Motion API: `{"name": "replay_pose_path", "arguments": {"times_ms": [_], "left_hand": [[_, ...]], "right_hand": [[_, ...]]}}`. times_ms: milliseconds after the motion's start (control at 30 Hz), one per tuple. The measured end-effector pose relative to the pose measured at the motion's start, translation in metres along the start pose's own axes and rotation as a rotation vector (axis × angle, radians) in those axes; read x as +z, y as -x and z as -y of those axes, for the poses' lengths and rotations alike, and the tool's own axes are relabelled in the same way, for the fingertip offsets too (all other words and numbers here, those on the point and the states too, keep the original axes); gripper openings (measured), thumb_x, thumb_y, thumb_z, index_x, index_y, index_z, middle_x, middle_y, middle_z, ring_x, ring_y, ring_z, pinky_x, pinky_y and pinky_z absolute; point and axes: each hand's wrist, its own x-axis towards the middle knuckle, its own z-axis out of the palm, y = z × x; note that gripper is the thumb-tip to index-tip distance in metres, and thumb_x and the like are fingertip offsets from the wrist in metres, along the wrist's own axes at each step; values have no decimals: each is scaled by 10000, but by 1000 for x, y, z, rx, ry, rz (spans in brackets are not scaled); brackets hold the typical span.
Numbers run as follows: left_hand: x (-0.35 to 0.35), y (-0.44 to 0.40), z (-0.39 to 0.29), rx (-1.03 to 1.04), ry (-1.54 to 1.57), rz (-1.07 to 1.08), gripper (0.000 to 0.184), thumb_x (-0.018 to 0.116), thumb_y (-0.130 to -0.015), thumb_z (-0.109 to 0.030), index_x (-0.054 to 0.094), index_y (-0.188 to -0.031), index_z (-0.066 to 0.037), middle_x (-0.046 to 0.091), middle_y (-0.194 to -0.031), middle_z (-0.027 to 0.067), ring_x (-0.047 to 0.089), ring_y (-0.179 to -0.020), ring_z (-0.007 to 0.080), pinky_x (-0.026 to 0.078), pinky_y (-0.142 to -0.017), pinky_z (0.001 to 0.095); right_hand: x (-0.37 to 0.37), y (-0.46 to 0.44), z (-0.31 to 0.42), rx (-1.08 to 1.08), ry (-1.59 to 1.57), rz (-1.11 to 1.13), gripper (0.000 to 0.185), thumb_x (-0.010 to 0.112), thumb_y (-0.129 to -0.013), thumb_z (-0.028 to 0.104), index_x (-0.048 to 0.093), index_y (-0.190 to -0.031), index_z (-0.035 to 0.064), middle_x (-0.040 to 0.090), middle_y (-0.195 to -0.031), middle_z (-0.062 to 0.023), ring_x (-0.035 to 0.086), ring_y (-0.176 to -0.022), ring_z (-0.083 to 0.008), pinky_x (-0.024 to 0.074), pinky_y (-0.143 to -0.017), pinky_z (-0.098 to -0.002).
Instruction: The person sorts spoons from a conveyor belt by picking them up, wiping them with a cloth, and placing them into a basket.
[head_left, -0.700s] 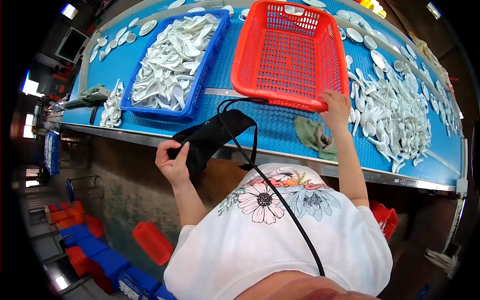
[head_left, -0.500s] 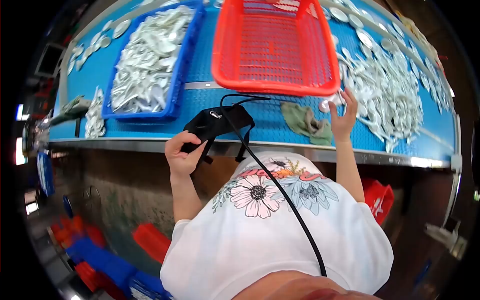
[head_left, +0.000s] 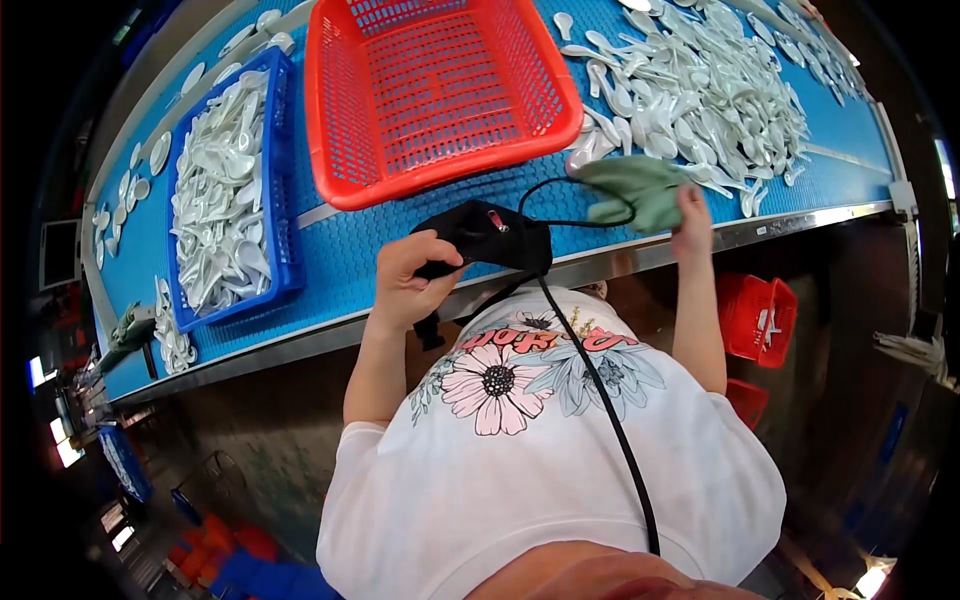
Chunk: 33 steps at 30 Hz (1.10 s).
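Observation:
My left hand point(head_left: 412, 275) is closed on the edge of a small black bag point(head_left: 490, 235) with a zip, from which a black cable runs over the white shirt. Between its fingers my right hand point(head_left: 692, 222) grips a green cloth point(head_left: 640, 192), lifted at the table's front edge and blurred. Beyond the bag, an empty red basket point(head_left: 450, 175) stands on the blue table surface point(head_left: 350, 245). White spoons point(head_left: 715, 90) lie heaped right of the basket, close behind the cloth.
A blue crate point(head_left: 285, 215) full of white spoons stands at the left, with loose spoons point(head_left: 172, 335) beside it. The metal table edge point(head_left: 330, 338) crosses in front of me. Red baskets point(head_left: 755, 318) are below the table at the right; more crates lie lower left.
My right hand has let go of the red basket and taken hold of the green cloth, raising it. The view has turned, so the table appears tilted and shifted left.

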Motion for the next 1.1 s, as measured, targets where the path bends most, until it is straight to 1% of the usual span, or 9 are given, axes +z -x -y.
{"name": "replay_pose_path", "arguments": {"times_ms": [133, 333, 433, 600, 667, 800, 833, 900, 1100], "left_hand": [[33, -16, 1, 48, -54, -45, 210, 665, -571, 61, 555, -710, -50, 535, -613, 50, 477, -505, 170, 346, -455, 254], [102, -51, 4, 29, -41, -45, 229, 672, -565, 52, 558, -724, -67, 517, -605, 47, 488, -514, 179, 351, -460, 253], [138, -76, -2, 54, -48, -19, 243, 674, -564, 56, 560, -739, -68, 522, -617, 42, 491, -523, 169, 350, -467, 249], [190, -90, 8, -92, -10, 116, 284, 698, -590, 12, 559, -824, -69, 565, -686, 73, 554, -606, 206, 412, -542, 244], [205, -78, 15, -238, -134, 57, 316, 702, -614, -36, 540, -884, -66, 582, -735, 93, 574, -660, 236, 432, -583, 262], [207, -44, 27, -654, -527, 95, 449, 702, -666, -180, 476, -1036, -62, 597, -890, 158, 589, -826, 308, 453, -696, 336], [205, -41, 21, -772, -514, 199, 474, 707, -661, -201, 478, -1051, -59, 582, -935, 165, 572, -867, 313, 442, -737, 346], [198, -28, 19, -897, -415, 354, 593, 738, -620, -238, 471, -1119, -61, 517, -1090, 169, 504, -1009, 307, 400, -852, 343], [236, -128, 10, -644, -580, 46, 475, 709, -642, -292, 552, -1010, -36, 528, -1061, 130, 506, -1006, 282, 391, -861, 327]], "right_hand": [[-49, -5, 61, -98, -475, 156, 446, 460, -873, 255, 356, -1259, 55, 459, -1220, -103, 441, -1121, -257, 347, -960, -392], [-101, -60, 83, -222, -777, 536, 344, 480, -842, 286, 474, -1117, 81, 523, -1066, -62, 508, -957, -206, 385, -858, -370], [-120, -82, 93, -168, -647, 50, 273, 484, -829, 262, 509, -1039, 89, 536, -979, -49, 509, -893, -182, 383, -821, -352], [-141, -85, 157, 75, -1329, 737, 351, 483, -838, 234, 491, -1128, 37, 454, -1212, -110, 472, -1041, -226, 496, -589, -226], [-123, -70, 179, -262, -721, 3, 432, 500, -832, 258, 423, -1198, 43, 421, -1242, -127, 462, -1061, -245, 497, -704, -285], [-170, -131, 145, 251, -1214, 1116, 501, 507, -830, 264, 341, -1249, 43, 486, -1143, -107, 508, -1003, -218, 417, -876, -349], [-176, -131, 137, 269, -1207, 1119, 501, 507, -830, 264, 341, -1249, 43, 486, -1143, -107, 508, -1003, -218, 417, -876, -349], [-185, -111, 123, 20, -182, 49, 420, 504, -827, 173, 388, -1206, 33, 532, -1021, -76, 559, -825, -182, 483, -706, -292], [-183, -142, 165, -41, -154, 199, 377, 492, -823, 87, 411, -1185, 18, 538, -986, -57, 546, -839, -173, 470, -712, -287]]}}
